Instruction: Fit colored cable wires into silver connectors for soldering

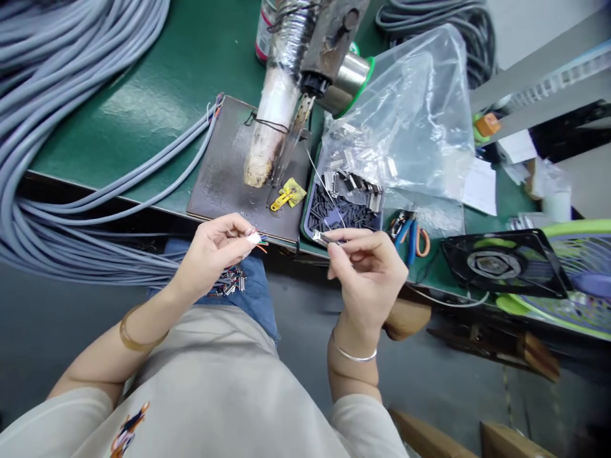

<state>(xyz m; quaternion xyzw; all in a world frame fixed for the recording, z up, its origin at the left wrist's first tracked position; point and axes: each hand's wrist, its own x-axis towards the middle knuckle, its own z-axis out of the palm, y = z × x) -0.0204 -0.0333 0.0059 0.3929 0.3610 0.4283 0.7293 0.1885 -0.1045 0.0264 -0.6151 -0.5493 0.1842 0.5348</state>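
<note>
My left hand point(214, 247) is closed in a pinch in front of the dark board, with short coloured wires point(261, 241) poking out past the fingertips. Something white covers the thumb tip. Between the thumb and fingers of my right hand point(365, 270) is a small metal connector point(321, 238), held at the near edge of a tray point(305, 222). Black sleeve-like pieces and more metal connectors point(353, 184) fill that tray. A thin strand of solder wire point(324, 181) runs down toward my right hand. Wired connectors point(231, 281) lie on my lap.
A soldering iron point(291, 140) in a clamp points down over the dark board point(219, 165), near a yellow tag point(289, 194). Behind stands a solder spool point(351, 83). Grey cables point(71, 121) cover the left; a plastic bag point(420, 114), pliers point(405, 238) and fan point(501, 264) are right.
</note>
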